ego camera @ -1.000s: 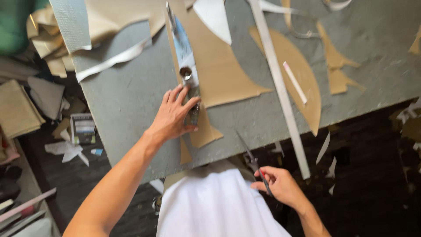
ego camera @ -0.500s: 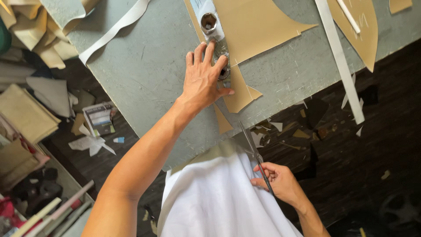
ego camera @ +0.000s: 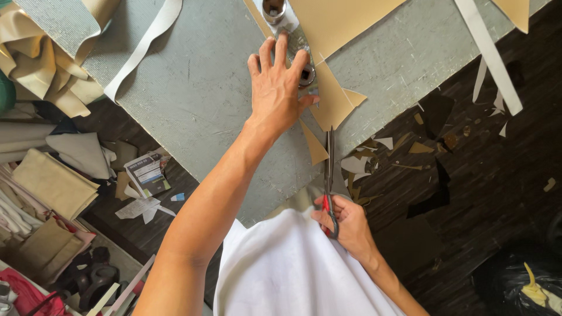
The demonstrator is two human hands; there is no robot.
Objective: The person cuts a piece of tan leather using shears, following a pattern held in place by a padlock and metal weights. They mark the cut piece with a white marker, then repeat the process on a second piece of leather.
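The right hand [ego camera: 345, 225] is wrapped through the red-lined loops of a pair of scissors [ego camera: 329, 169], fingers closed firm on the handles, and the blades now point up the table edge with their tips at the lower corner of the tan sheet [ego camera: 333, 102]. A second ago that hand hung low by the white shirt with the scissors well away from the material; since then it has risen and swung the blades in line with the piece, so cutting looks about to begin or has only just started. The left hand [ego camera: 278, 88] has slid down a little and lies flat, fingers spread, pinning the tan sheet and a metal ruler [ego camera: 297, 41] against the grey table [ego camera: 193, 99]. A round metal weight [ego camera: 273, 9] sits on the ruler beyond the fingertips. Tan offcuts [ego camera: 421, 146] litter the dark floor below the table edge.
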